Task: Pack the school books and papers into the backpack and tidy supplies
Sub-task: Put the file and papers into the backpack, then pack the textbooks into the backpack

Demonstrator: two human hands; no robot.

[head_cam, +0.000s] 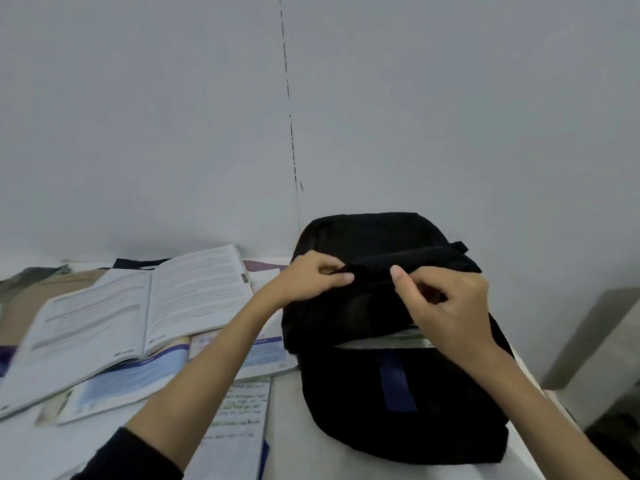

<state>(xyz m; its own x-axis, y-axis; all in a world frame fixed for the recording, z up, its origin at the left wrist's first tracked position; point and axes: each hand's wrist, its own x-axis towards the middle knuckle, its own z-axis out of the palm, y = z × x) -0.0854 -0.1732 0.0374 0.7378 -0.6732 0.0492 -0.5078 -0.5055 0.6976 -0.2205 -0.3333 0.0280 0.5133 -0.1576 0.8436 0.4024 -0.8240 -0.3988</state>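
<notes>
The backpack (398,393) is black cloth, matt and soft, folding loosely where it is pinched; a blue strip (396,382) of smoother webbing runs down its front. White paper edges (384,341) show in its opening. The open textbook (138,306) has thin printed paper pages with a faint sheen. Beneath it, the booklets (117,382) have smoother, slightly glossy covers in blue and white. The handwritten sheet (239,417) is plain matt paper. The surface (294,459) looks white, smooth and matt. The wall (138,116) is painted, matt grey-white. The sleeve (128,459) is dark matt cloth.
</notes>
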